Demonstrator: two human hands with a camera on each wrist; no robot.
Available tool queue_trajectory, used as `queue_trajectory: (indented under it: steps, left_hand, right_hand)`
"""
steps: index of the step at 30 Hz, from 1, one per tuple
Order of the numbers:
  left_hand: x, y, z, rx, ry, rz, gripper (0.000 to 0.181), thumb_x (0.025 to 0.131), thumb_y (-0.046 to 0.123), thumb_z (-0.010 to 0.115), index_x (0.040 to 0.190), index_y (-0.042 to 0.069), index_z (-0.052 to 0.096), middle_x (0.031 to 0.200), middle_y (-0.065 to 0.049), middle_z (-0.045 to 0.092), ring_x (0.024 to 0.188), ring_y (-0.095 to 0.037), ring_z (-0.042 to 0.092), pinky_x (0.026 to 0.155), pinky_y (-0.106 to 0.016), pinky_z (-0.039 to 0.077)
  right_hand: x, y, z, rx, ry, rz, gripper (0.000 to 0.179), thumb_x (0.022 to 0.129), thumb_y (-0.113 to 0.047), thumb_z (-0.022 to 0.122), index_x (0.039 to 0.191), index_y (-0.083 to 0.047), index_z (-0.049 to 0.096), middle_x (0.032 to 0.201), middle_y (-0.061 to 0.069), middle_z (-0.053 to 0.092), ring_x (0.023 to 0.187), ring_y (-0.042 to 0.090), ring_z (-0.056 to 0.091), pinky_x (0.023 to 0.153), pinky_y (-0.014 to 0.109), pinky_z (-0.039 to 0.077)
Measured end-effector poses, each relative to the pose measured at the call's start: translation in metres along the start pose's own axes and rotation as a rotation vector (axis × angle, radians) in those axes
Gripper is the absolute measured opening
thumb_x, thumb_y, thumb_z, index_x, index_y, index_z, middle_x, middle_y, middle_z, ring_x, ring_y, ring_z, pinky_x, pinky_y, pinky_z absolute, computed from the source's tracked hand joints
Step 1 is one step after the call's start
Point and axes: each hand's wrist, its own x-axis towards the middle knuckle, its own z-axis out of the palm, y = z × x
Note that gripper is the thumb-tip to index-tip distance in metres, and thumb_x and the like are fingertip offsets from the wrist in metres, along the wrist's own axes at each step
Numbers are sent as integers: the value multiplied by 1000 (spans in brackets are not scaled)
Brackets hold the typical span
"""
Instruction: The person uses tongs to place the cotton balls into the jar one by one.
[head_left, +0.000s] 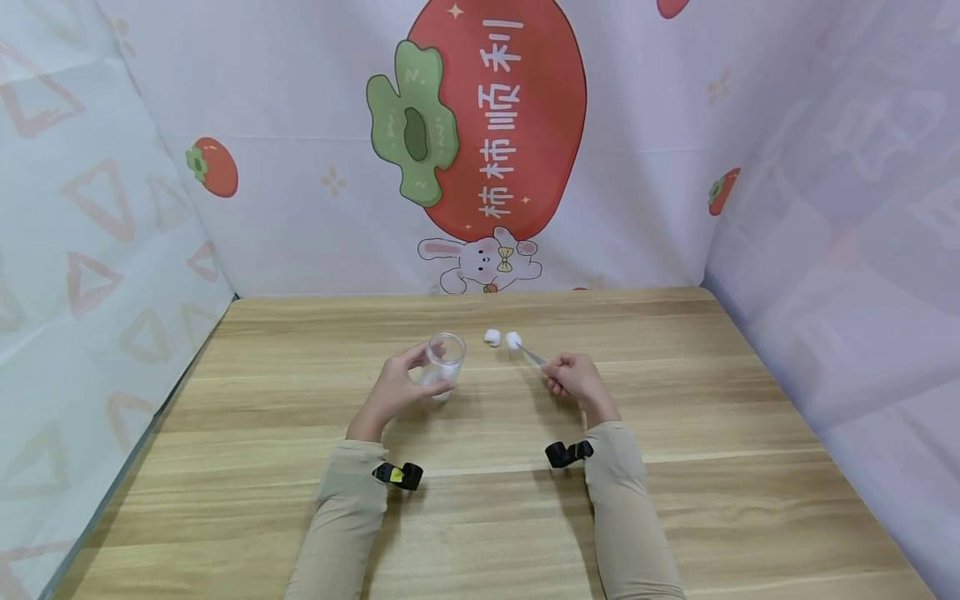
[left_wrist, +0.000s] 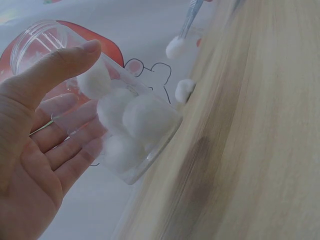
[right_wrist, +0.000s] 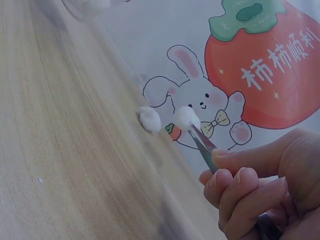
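My left hand (head_left: 400, 385) grips a clear open-topped jar (head_left: 447, 350) with thumb and fingers round its side. Several white cotton balls (left_wrist: 145, 117) lie inside, seen through the wall in the left wrist view. In my right hand (head_left: 576, 379) are metal tweezers (head_left: 534, 357), pinched between thumb and fingers. Their tips hold one cotton ball (right_wrist: 186, 118), which appears above the table in the left wrist view. Another cotton ball (head_left: 492, 337) rests on the table between the jar and the tweezers.
The wooden table (head_left: 480, 517) reaches back to a printed cloth backdrop (head_left: 300, 225) with a persimmon and a rabbit. Cloth walls stand at the left and right edges. A tiny white scrap (right_wrist: 40, 180) lies on the wood in the right wrist view.
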Motion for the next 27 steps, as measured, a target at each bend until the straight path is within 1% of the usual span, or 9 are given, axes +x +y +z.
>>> queue_trajectory:
  steps: [5, 8, 16, 19, 27]
  left_hand:
    - [1, -2, 0, -8, 0, -10, 69, 72, 20, 85, 132, 3, 56, 126, -16, 66, 119, -37, 61, 106, -54, 46]
    - [1, -2, 0, -2, -2, 0, 69, 72, 20, 84, 132, 3, 55, 127, -17, 66, 119, -38, 61, 106, -54, 46]
    - [1, -1, 1, -6, -5, 17, 69, 72, 17, 84, 133, 3, 55, 127, -16, 66, 119, -37, 61, 106, -53, 46]
    - [1, -1, 2, -9, -10, 27, 70, 72, 16, 84, 134, 3, 54, 127, -17, 65, 119, -37, 61, 106, -52, 46]
    - [0, -1, 2, -7, -18, 23, 70, 73, 16, 84, 134, 2, 54, 127, -18, 65, 120, -38, 60, 106, -54, 46]
  right_hand:
    - [-2, -3, 0, -7, 4, -15, 15, 95, -10, 57, 90, 4, 58, 56, -5, 54, 50, 5, 47, 46, 16, 39]
    - [-3, -4, -1, -8, -1, -23, 16, 95, -10, 57, 89, 5, 58, 57, -5, 54, 50, 5, 47, 47, 16, 39]
    - [-7, -8, -2, 2, -21, -49, 20, 96, -10, 57, 97, 10, 57, 59, -4, 54, 51, 5, 48, 49, 17, 40]
    - [-9, -10, -2, 8, -27, -58, 20, 95, -10, 58, 97, 10, 57, 59, -4, 55, 51, 4, 48, 48, 16, 40]
    - [-12, -13, -2, 3, -23, -66, 20, 95, -10, 59, 96, 9, 57, 59, -3, 56, 51, 5, 48, 48, 17, 41]
